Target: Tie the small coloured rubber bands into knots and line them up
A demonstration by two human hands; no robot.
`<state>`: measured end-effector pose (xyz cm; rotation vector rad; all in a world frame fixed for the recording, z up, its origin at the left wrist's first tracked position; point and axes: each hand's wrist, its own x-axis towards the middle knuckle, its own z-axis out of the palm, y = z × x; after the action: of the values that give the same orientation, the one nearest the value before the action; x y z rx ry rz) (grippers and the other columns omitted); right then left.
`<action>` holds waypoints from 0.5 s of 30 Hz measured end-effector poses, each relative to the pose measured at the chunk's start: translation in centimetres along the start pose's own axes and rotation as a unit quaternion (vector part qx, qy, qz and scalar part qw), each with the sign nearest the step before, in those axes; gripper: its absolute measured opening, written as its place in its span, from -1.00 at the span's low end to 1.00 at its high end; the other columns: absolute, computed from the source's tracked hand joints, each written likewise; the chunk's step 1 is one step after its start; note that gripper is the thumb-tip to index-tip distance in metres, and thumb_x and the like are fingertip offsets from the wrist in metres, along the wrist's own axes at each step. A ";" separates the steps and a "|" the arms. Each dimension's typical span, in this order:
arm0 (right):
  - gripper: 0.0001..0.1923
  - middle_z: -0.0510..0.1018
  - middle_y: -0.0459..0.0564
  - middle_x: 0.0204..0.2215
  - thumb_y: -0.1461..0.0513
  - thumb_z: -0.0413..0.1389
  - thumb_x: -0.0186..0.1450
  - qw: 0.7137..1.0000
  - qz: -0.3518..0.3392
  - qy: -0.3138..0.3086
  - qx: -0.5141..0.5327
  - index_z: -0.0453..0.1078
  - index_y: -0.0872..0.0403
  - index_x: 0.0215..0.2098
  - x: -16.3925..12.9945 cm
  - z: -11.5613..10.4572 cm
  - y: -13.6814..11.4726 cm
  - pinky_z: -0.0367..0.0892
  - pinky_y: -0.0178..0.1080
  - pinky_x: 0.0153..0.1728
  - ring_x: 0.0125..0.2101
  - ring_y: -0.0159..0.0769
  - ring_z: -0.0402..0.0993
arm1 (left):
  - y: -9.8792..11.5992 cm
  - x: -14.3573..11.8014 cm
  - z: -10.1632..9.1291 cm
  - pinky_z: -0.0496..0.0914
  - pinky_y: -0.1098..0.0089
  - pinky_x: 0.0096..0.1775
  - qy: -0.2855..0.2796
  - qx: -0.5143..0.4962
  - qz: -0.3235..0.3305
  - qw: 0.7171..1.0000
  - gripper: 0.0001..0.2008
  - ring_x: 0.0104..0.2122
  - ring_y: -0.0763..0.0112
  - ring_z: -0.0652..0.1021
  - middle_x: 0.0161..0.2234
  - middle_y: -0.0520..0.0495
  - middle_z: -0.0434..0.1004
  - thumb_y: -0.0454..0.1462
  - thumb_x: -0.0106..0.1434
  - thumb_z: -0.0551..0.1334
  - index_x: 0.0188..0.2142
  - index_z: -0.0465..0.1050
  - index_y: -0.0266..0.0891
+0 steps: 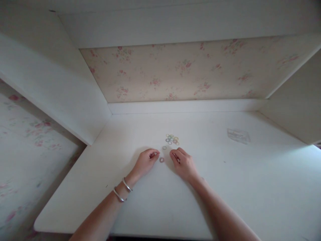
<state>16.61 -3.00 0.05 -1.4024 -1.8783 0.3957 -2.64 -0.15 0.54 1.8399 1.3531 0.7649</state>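
Hands: left hand [146, 161] and right hand [182, 163] are rested on the white desk [250, 187], fingers curled; any grip cannot be told.
Pink ring [162, 160]: laid between them.
Coloured rings [172, 139]: heaped just beyond.
Plastic bag [238, 136]: well right.

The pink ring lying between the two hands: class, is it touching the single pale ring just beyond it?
Apart. The head view shows bare white desk between the pink ring and the pale ring.

Two silver bangles [122, 189], bare forearms
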 end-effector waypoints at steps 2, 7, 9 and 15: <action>-0.70 0.46 -0.06 -0.46 0.13 -0.10 0.34 0.997 0.059 0.049 0.027 0.42 0.06 -0.28 0.3 -0.4 0.7 0.19 -0.36 -0.41 -0.48 -0.40 0.34 | 0.7 0.7 0.4 0.32 0.48 -0.37 -0.014 0.014 0.010 1.000 -0.78 -0.44 0.45 0.48 -0.42 0.00 0.49 -0.22 0.24 0.10 -0.25 0.48 -0.24; -0.66 0.32 -0.18 -0.66 0.03 -0.06 0.29 0.967 0.204 0.121 0.091 0.43 0.06 -0.29 1.1 -1.3 2.7 0.08 -0.37 -0.55 -0.63 -0.43 0.21 | 2.7 3.6 2.0 0.36 0.46 -0.33 -0.035 0.119 0.067 0.990 -0.76 -0.51 0.49 0.50 -0.36 0.01 0.50 -0.23 0.28 0.05 -0.17 0.45 -0.18; -0.66 0.31 -0.18 -0.65 0.02 -0.04 0.27 0.957 0.228 0.141 0.111 0.44 0.06 -0.30 1.4 -1.5 3.3 0.07 -0.37 -0.56 -0.62 -0.43 0.20 | 3.3 4.9 2.7 0.36 0.43 -0.21 -0.027 0.185 0.104 0.977 -0.78 -0.36 0.42 0.52 -0.26 -0.01 0.52 -0.23 0.27 0.08 -0.17 0.46 -0.15; -0.63 0.27 -0.19 -0.66 -0.01 -0.03 0.24 0.949 0.238 0.146 0.149 0.45 0.08 -0.31 1.7 -1.4 3.9 0.05 -0.37 -0.57 -0.62 -0.43 0.15 | 3.9 7.7 3.9 0.36 0.37 -0.16 -0.051 0.306 0.171 0.935 -0.76 -0.18 0.33 0.49 -0.15 -0.01 0.50 -0.21 0.31 0.04 -0.12 0.42 -0.08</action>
<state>20.09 -0.33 -0.77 -1.5938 -1.1764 0.6380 4.64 5.69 1.87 2.6163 1.3088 0.4201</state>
